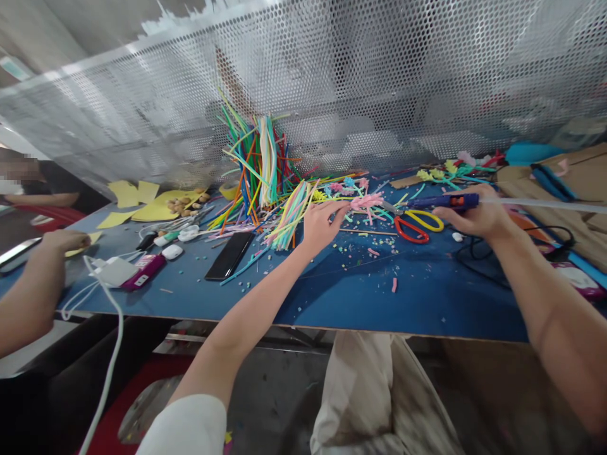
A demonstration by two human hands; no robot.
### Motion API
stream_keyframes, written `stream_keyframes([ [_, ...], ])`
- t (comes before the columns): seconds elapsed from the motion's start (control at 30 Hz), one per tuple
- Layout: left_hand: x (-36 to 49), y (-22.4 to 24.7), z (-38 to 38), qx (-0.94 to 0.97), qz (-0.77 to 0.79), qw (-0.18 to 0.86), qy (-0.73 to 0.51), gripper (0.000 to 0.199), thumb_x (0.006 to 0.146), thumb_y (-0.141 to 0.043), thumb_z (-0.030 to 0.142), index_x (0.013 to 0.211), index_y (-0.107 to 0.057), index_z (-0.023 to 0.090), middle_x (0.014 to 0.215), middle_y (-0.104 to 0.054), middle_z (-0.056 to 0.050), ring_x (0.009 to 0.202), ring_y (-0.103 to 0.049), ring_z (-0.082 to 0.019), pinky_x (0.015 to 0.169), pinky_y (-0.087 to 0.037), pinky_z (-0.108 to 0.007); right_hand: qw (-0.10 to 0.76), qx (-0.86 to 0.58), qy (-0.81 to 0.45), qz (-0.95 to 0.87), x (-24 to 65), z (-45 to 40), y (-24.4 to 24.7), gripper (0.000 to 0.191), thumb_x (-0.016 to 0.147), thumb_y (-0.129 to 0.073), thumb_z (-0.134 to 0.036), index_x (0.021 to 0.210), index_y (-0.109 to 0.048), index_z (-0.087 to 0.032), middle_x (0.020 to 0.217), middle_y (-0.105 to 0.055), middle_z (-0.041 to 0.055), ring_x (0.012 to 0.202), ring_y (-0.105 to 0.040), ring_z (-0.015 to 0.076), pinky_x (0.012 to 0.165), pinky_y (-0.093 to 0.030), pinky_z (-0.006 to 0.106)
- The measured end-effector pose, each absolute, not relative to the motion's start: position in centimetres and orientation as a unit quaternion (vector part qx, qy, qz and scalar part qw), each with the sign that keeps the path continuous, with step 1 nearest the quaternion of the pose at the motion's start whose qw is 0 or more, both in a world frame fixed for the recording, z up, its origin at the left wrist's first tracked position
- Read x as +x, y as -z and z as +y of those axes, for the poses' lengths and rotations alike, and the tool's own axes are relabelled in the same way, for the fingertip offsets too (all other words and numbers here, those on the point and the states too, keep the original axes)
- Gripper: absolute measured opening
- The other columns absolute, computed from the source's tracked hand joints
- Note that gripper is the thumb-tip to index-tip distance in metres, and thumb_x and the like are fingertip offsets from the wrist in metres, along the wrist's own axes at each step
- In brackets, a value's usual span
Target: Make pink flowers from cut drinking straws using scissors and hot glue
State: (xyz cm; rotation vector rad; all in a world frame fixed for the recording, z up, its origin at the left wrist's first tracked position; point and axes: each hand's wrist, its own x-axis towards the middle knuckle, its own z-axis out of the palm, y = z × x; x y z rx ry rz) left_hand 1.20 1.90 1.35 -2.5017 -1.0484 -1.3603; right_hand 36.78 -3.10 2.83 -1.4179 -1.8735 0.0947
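Observation:
My right hand (pixel 481 218) is wrapped round a dark blue hot glue gun (pixel 427 201), its nozzle pointing left and a long clear glue stick (pixel 545 204) coming out of its back end. Pinched at the fingertips of my left hand (pixel 326 222) is a pink pipe-cleaner flower (pixel 367 202), close to the nozzle. Whether the nozzle touches the flower, I cannot tell. Just under the gun lie scissors with one red and one yellow handle (pixel 411 230). Bunches of coloured pipe cleaners (pixel 290 218) lie left of my left hand.
A black phone (pixel 230 256) lies on the blue table (pixel 351 297), among scattered clippings. More pipe cleaners (pixel 258 158) stand against a perforated metal screen (pixel 379 76). A black cable (pixel 478 256) and cardboard (pixel 535 183) are at right. Another person's arm (pixel 38 284) rests at left near a white cable (pixel 116 354).

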Motion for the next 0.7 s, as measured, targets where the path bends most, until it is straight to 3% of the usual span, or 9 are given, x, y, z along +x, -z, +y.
stream_keyframes([
  [0.1,1.1,-1.2,2.3,-0.824,-0.337,0.042,0.453,0.03,0.102,-0.052,0.039,0.105,-0.075,0.02,0.099,-0.077,-0.005,0.091,-0.072,-0.016,0.081,-0.051,-0.029,0.268,-0.633,0.142,-0.713,37.7,-1.8,-2.4,0.042,0.083,-0.058,-0.065,0.08,-0.068,-0.024,0.073,-0.066,0.0069,0.074,-0.06,0.026,0.066,-0.036,0.033],
  [0.17,1.1,-1.0,2.5,-0.833,-0.326,0.035,0.445,0.029,0.102,-0.051,0.038,0.107,-0.074,0.02,0.101,-0.077,-0.005,0.093,-0.072,-0.016,0.082,-0.053,-0.029,0.197,-0.644,0.161,-0.721,38.0,-0.8,-1.9,0.036,0.088,-0.055,-0.054,0.101,-0.069,-0.023,0.096,-0.072,0.0093,0.087,-0.063,0.0281,0.069,-0.038,0.034],
  [0.23,1.2,-0.7,2.5,-0.84,-0.324,0.028,0.434,0.029,0.103,-0.05,0.036,0.109,-0.074,0.02,0.104,-0.076,-0.005,0.094,-0.072,-0.016,0.081,-0.054,-0.028,0.148,-0.622,0.16,-0.752,38.3,0.3,-1.1,0.039,0.09,-0.055,-0.036,0.124,-0.06,-0.019,0.119,-0.068,0.0141,0.102,-0.061,0.0292,0.077,-0.04,0.035],
  [0.3,1.3,-0.5,2.5,-0.844,-0.33,0.021,0.423,0.029,0.103,-0.05,0.035,0.111,-0.073,0.02,0.106,-0.076,-0.006,0.094,-0.072,-0.017,0.079,-0.055,-0.029,0.126,-0.61,0.168,-0.764,38.5,1.1,0.0,0.048,0.089,-0.055,-0.025,0.135,-0.052,-0.015,0.13,-0.062,0.0196,0.113,-0.054,0.032,0.087,-0.038,0.04],
  [0.5,1.4,-0.3,2.8,-0.855,-0.32,0.002,0.409,0.031,0.103,-0.048,0.031,0.125,-0.069,0.023,0.109,-0.075,-0.006,0.098,-0.07,-0.017,0.084,-0.056,-0.032,0.108,-0.64,0.148,-0.746,38.8,1.7,2.5,0.046,0.094,-0.048,-0.019,0.14,-0.053,-0.017,0.129,-0.053,0.0274,0.116,-0.045,0.0362,0.089,-0.031,0.051],
  [0.7,1.3,0.0,3.3,-0.864,-0.31,0.008,0.397,0.031,0.102,-0.052,0.034,0.126,-0.069,0.025,0.107,-0.075,-0.005,0.098,-0.069,-0.017,0.086,-0.055,-0.032,0.174,-0.622,0.08,-0.759,37.4,0.8,1.1,0.062,0.081,-0.048,-0.006,0.141,-0.052,-0.018,0.147,-0.042,0.0238,0.126,-0.04,0.0389,0.092,-0.032,0.052],
])
